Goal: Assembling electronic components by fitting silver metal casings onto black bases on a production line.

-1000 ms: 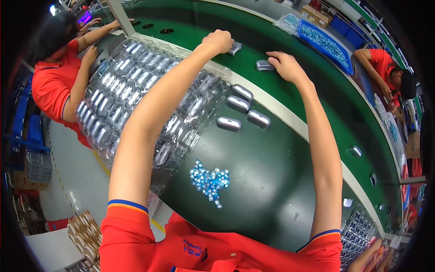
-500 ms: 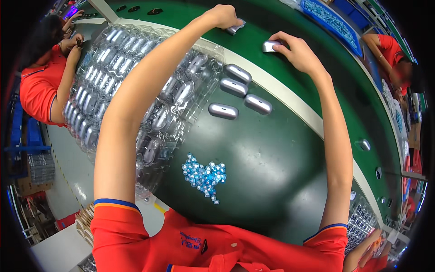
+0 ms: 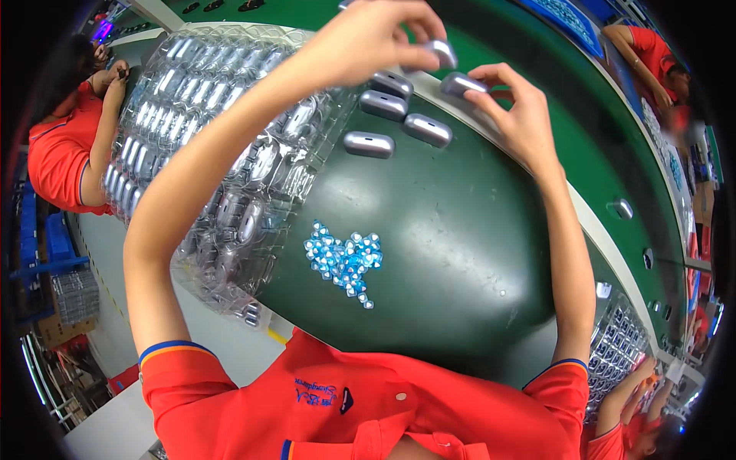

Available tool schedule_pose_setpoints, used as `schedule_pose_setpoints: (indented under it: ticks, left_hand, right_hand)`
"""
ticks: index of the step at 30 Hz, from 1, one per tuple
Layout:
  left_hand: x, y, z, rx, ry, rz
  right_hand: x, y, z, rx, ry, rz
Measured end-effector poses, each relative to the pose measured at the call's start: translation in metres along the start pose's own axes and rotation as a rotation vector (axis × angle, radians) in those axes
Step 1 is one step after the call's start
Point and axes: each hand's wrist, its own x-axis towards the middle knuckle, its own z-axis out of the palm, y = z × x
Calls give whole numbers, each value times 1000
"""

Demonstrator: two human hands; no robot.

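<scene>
"Where were the hands?"
"Apart: the left hand (image 3: pixel 387 38) gripped a grey case (image 3: pixel 442 53), the right hand (image 3: pixel 524 111) a second case (image 3: pixel 461 84), both near the desk's (image 3: pixel 437 284) far edge."
"Nearby?"
"Four more cases (image 3: pixel 386 106) lay inside that edge."

on the bench (image 3: pixel 460 253), a heap of small pieces (image 3: pixel 343 259) lies nearer the person than four rounded cases (image 3: pixel 383 106). blister trays (image 3: pixel 299 184) sit left of both. beyond the bench and along its right runs a belt (image 3: pixel 606 157). one case (image 3: pixel 442 54) is in the left grip (image 3: pixel 395 38), another (image 3: pixel 462 84) in the right grip (image 3: pixel 521 107).
</scene>
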Motion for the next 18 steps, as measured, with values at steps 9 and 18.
schedule_pose_setpoints:
  ticks: [9,18]
  left_hand:
    - [-66,53,47,297,-91,305]
    - [-70,45,61,412,-149,325]
  right_hand:
    - [-22,-4,24,37,43,-93]
    - [-26,-6,26,21,55,-140]
